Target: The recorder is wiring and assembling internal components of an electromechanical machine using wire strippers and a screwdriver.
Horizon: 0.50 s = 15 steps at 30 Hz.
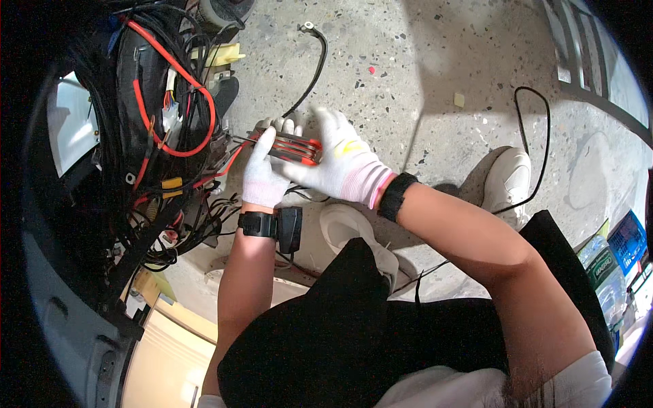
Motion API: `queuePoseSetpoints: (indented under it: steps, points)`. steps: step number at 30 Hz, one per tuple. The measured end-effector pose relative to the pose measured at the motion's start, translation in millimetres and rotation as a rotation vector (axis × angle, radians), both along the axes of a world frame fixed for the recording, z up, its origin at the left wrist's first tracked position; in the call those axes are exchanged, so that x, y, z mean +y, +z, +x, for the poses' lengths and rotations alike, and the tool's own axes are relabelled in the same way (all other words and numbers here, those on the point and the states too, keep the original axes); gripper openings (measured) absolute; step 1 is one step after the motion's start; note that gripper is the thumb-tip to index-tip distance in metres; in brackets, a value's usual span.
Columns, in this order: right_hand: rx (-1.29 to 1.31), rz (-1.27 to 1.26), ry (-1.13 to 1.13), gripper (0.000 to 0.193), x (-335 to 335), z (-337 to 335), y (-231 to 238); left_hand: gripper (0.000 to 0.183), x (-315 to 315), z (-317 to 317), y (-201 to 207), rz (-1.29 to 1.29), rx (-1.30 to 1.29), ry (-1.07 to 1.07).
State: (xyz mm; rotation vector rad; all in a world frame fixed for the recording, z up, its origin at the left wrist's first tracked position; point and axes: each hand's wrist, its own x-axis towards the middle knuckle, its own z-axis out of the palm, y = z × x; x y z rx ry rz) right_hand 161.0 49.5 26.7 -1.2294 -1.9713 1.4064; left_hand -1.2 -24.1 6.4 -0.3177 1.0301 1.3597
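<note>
A folding hex key set (292, 147) with a red and dark body lies across my two gloved hands, in front of the wire bundle. My left hand (266, 173) is closed on it, thumb on the near face and fingertips showing behind. One thin dark key seems to stick out leftward toward the wires. My right hand (342, 155) is at the set's red right end, its thumb below and its fingers stretched out above, apart from each other. Both gloves are white, the right one with a yellow mark on its back.
Black cables and a thick red cable (210, 115) crowd an opened machine on the left. A black cable with a ring terminal (309, 26) lies on the speckled floor. My shoes (507, 180) stand below. A loose black cord (548, 129) and a plastic bottle (605, 272) are at right.
</note>
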Motion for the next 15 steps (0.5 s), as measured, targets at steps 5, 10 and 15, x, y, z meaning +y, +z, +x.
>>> queuePoseSetpoints:
  steps: [5,10,15]
  points:
    - [-0.008,-0.473,0.122,0.051,4,-1,-8,0.021,4,4,3,0.031,0.108,0.079]
    - [-0.004,0.380,0.369,0.042,18,-4,-11,0.018,9,-6,2,0.024,0.017,0.155]
    - [0.021,-0.400,0.064,0.078,29,-1,11,0.020,8,-3,7,-0.015,0.010,0.140]
